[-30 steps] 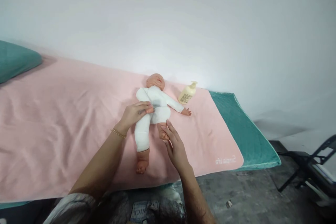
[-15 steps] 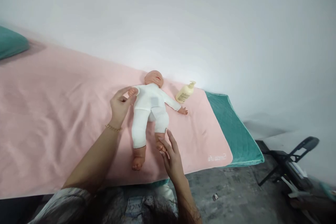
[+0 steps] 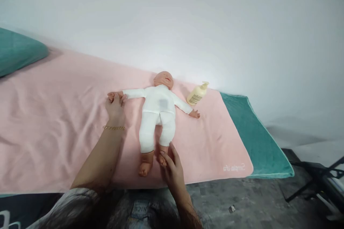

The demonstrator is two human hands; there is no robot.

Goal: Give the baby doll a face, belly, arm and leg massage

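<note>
Head view, doll: the baby doll (image 3: 157,101) lies face up on the pink blanket (image 3: 209,145), arms outstretched and legs extended.
Left hand (image 3: 115,110): closed lightly around the doll's farther-left hand in view.
Right hand (image 3: 174,173): fingers clasped about the foot nearer it.
Progress: both arms are spread, both legs laid out; one arm and one leg are held, the others lie free. What is left cannot be told.
Materials: soft white cloth body; smooth, moulded head, hands and feet; rumpled, plush-looking blanket over teal cover (image 3: 258,143).
Pump bottle (image 3: 197,94): cream, round-shouldered, near the doll's free arm.
</note>
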